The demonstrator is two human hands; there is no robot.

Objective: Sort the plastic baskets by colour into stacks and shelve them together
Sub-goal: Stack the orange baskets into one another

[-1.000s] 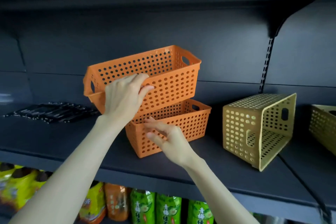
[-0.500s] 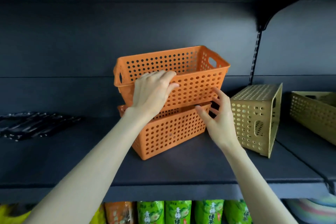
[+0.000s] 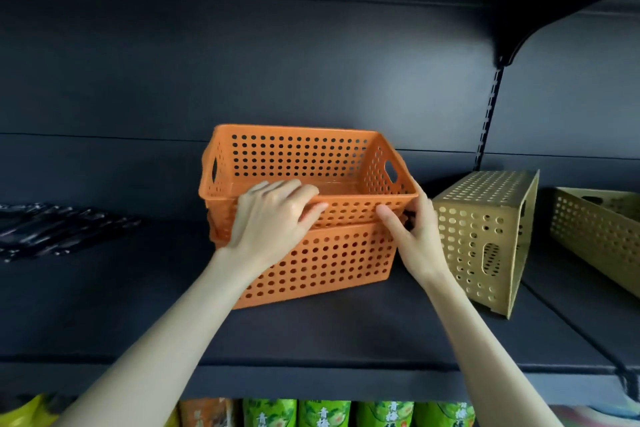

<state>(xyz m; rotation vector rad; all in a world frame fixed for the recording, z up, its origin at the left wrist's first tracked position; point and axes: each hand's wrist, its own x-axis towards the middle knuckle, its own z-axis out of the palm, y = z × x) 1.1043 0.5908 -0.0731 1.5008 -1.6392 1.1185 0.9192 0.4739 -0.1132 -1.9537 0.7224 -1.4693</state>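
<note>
1. Where half a second back still tilted and proud, upper orange basket [image 3: 311, 166] now level and nested in lower orange basket [image 3: 322, 260]; left hand [image 3: 273, 218] clasping its front rim; right hand [image 3: 415, 236] pinching the corner.
2. Beyond: tipped tan basket [image 3: 485, 239] unsorted on dark shelf [image 3: 346, 333]; orange stack likely done.

Top orange basket [image 3: 304, 163] sitting inside bottom orange basket [image 3: 325, 263] on a dark shelf [image 3: 346, 333], left hand [image 3: 273, 218] over its front rim, right hand [image 3: 415, 232] gripping its right corner, tan basket [image 3: 481, 239] tipped on its side nearby
</note>
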